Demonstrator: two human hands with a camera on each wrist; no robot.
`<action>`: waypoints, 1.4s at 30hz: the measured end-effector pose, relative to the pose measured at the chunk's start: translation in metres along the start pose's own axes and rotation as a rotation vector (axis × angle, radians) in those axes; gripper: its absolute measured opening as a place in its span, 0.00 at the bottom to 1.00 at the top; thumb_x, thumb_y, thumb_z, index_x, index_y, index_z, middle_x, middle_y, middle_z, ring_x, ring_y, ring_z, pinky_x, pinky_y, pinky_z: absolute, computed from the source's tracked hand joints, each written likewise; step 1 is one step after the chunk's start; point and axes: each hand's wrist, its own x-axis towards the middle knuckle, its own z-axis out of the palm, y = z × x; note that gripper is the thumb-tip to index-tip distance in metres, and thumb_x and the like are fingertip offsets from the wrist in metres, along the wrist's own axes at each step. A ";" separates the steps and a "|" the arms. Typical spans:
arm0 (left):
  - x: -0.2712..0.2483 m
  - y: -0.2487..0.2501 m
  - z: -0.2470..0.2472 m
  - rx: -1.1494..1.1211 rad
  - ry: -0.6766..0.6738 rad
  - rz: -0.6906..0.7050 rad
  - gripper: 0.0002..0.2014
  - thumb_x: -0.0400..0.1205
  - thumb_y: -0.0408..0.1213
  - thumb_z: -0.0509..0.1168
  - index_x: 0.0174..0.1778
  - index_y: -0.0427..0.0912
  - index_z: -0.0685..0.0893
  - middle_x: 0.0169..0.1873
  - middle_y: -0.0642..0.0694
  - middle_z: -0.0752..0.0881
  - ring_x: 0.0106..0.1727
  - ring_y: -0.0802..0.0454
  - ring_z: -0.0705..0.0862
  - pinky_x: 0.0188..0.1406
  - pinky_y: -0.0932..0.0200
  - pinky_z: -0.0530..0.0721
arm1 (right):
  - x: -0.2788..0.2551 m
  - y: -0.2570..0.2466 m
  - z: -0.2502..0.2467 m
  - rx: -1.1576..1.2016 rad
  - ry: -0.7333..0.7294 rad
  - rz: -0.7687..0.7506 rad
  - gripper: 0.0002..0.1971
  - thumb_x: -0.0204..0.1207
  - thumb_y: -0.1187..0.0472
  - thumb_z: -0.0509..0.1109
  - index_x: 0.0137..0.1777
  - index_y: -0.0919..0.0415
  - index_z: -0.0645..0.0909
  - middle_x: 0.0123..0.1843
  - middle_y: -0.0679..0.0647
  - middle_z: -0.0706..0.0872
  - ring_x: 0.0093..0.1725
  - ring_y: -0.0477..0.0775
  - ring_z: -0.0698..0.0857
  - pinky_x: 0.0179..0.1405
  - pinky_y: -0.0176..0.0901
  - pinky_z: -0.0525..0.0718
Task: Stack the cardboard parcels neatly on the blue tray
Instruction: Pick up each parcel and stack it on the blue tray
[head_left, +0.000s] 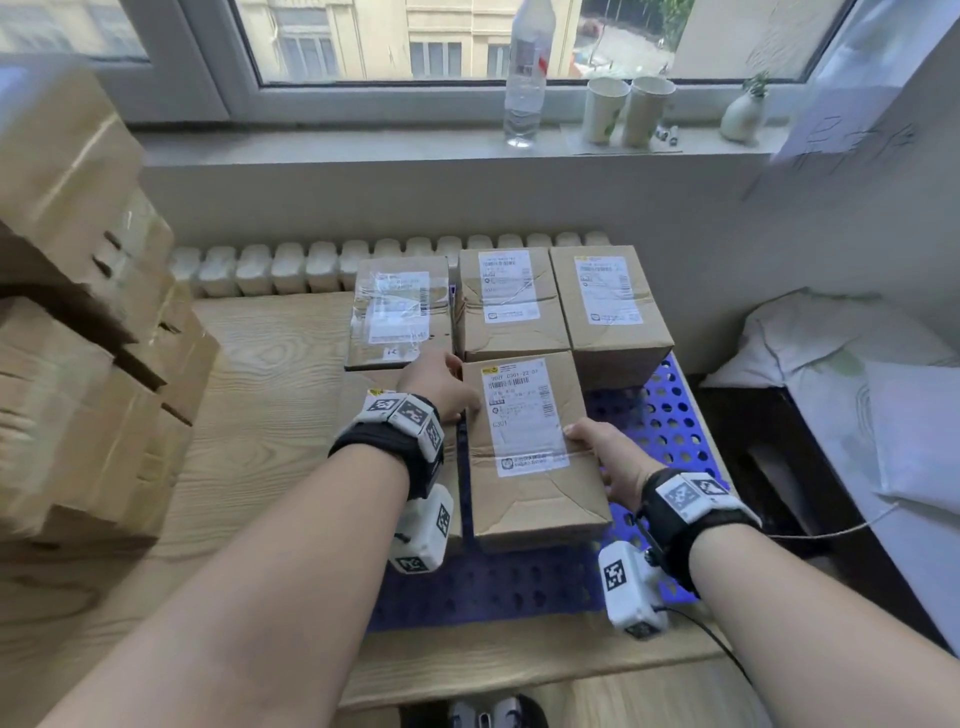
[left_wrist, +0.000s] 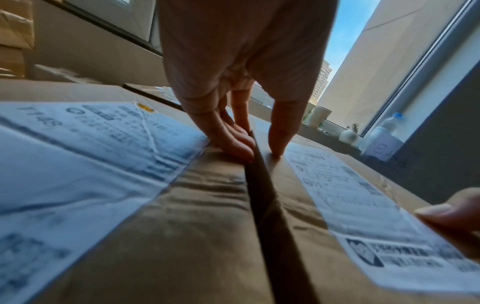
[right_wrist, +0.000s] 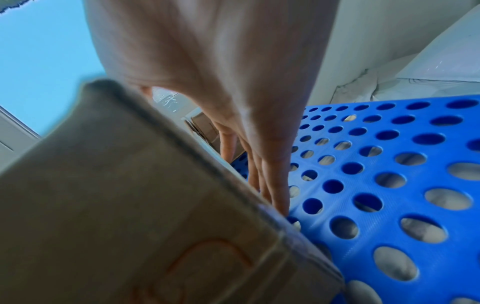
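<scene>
Held parcel (head_left: 530, 447) sits on blue tray (head_left: 670, 415), just in front of the back row parcels (head_left: 511, 301). Left hand (head_left: 441, 382) grips its left edge, right hand (head_left: 610, 460) its right side. Risk: fingers caught in the narrow gap to the neighbouring parcel (left_wrist: 103, 164), leaving the row skewed. Box stack (head_left: 78, 312) stands on the surface left of tray; bottle (head_left: 527, 73) and cups (head_left: 626, 109) on the sill beyond.

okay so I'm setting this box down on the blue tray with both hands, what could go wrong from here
1. The left hand has fingers in the narrow gap between the held parcel and the neighbouring parcel; sliding them together could pinch those fingers.
2. The right hand has fingers low on the parcel's side, near the blue tray; they may get trapped as it settles.
3. The parcel sits slightly skewed to the back row, so the row may end up uneven.
</scene>
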 end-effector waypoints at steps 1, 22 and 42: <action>0.001 0.000 0.001 0.040 0.008 0.008 0.26 0.66 0.31 0.80 0.60 0.45 0.83 0.52 0.46 0.85 0.57 0.45 0.85 0.53 0.46 0.90 | 0.003 0.001 0.000 0.007 -0.003 0.008 0.10 0.80 0.51 0.64 0.55 0.54 0.81 0.53 0.56 0.85 0.49 0.57 0.82 0.64 0.59 0.80; 0.003 -0.006 0.004 0.057 0.058 0.039 0.22 0.65 0.31 0.81 0.48 0.46 0.77 0.44 0.46 0.84 0.51 0.46 0.85 0.51 0.45 0.90 | 0.013 -0.016 0.010 -0.334 0.097 -0.077 0.19 0.76 0.45 0.64 0.57 0.60 0.77 0.57 0.57 0.84 0.54 0.57 0.82 0.52 0.51 0.80; -0.070 0.023 -0.043 0.307 0.175 0.131 0.05 0.81 0.37 0.64 0.51 0.45 0.83 0.52 0.47 0.86 0.56 0.46 0.84 0.55 0.54 0.83 | -0.049 -0.081 0.035 -0.890 0.303 -0.485 0.15 0.83 0.49 0.58 0.49 0.58 0.81 0.47 0.55 0.85 0.46 0.57 0.81 0.43 0.46 0.74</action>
